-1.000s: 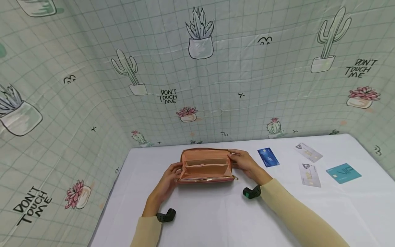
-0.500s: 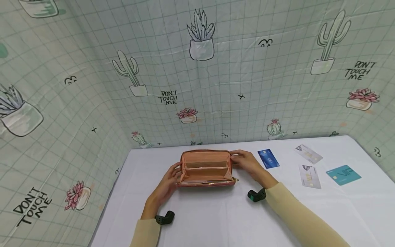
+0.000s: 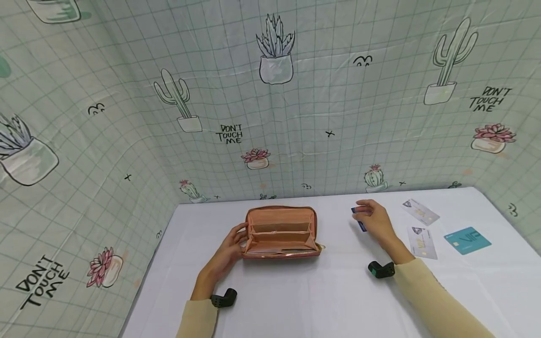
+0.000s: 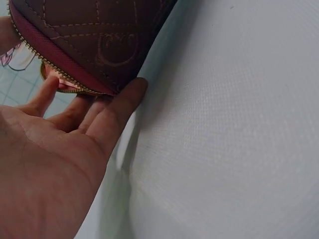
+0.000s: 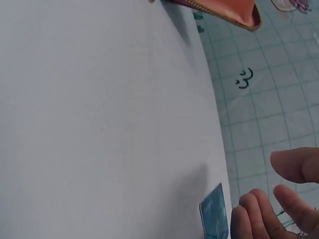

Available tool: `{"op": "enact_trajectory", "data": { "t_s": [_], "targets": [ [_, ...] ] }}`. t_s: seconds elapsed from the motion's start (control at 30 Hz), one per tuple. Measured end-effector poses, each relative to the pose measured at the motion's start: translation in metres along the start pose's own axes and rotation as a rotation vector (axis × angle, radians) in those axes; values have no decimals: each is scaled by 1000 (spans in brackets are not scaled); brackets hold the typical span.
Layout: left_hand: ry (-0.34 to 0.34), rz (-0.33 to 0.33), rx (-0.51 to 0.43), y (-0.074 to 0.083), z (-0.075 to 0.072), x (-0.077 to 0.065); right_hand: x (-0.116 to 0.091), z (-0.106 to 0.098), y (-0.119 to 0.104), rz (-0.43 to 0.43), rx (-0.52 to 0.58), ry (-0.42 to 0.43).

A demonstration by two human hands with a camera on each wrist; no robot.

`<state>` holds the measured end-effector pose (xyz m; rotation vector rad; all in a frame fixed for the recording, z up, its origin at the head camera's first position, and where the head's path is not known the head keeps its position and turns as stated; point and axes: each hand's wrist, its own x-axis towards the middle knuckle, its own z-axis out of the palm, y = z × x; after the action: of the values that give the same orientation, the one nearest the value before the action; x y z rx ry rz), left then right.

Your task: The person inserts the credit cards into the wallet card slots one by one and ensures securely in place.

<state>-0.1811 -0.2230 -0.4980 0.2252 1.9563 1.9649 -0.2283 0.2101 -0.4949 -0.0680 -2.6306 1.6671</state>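
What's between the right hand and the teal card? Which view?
The nearer pale VIP card lies between the right hand and the teal card, on the white table; head view shows it.

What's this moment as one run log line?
left hand: holds open wallet | right hand: at blue card, thumb and fingers apart | on white tabletop: two pale cards, teal card
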Motion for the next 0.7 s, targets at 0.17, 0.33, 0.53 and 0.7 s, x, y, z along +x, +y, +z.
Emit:
{"op": "enact_trajectory", "data": {
  "t_s": [0.17,0.33,0.53,0.7],
  "targets": [
    [2,-3,14,0,-1,0,-2,-14,10,32,-79,54],
    [-10,-4,26,2,-2,-1,-2,-20,18,62,-165,73],
    [-13,-16,35,3,-3,-1,0,-20,19,51,-223,59],
    [-16,-19,45,4,-3,-1,4,-17,20,62,-284,34]
  ]
}}
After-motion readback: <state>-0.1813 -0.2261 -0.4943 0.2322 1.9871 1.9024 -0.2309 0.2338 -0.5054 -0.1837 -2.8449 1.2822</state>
